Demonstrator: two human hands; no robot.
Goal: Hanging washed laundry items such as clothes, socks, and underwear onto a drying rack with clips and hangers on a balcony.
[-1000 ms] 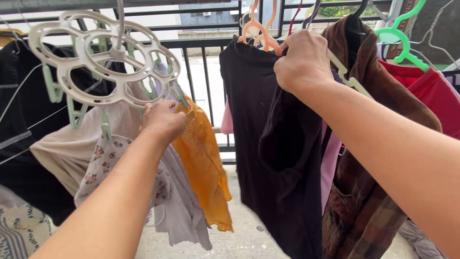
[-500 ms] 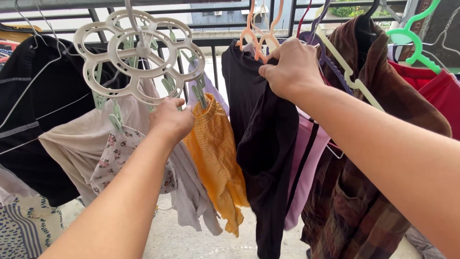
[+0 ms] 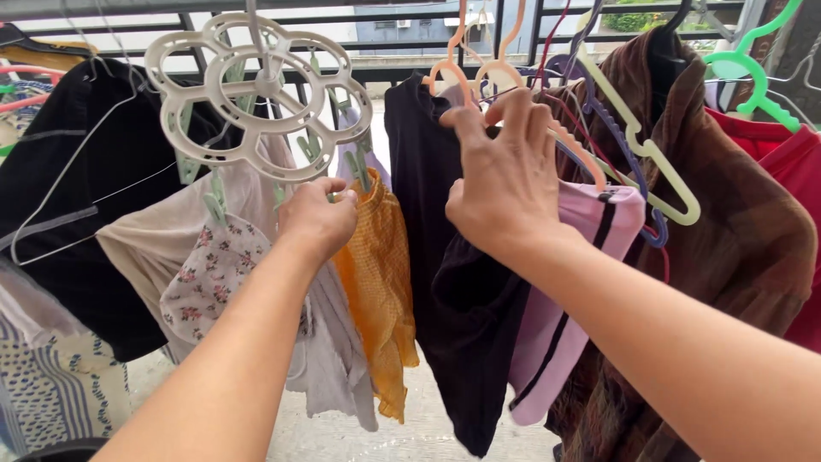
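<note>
Laundry hangs along the railing [image 3: 359,73]: left hand [image 3: 318,218] pinches a green clip [image 3: 355,171] above the orange cloth [image 3: 376,282], right hand [image 3: 505,184] spreads open over the black garment [image 3: 445,257], still hung.

Our left hand [image 3: 318,221] curls its fingertips away from us, so we cannot tell whether they pinch the green clip [image 3: 357,168] at two o'clock of it. Our right hand [image 3: 505,184] covers the black garment [image 3: 428,214] where it meets the orange hanger [image 3: 479,73]. The red garment [image 3: 782,154] is cut off at three o'clock.
</note>
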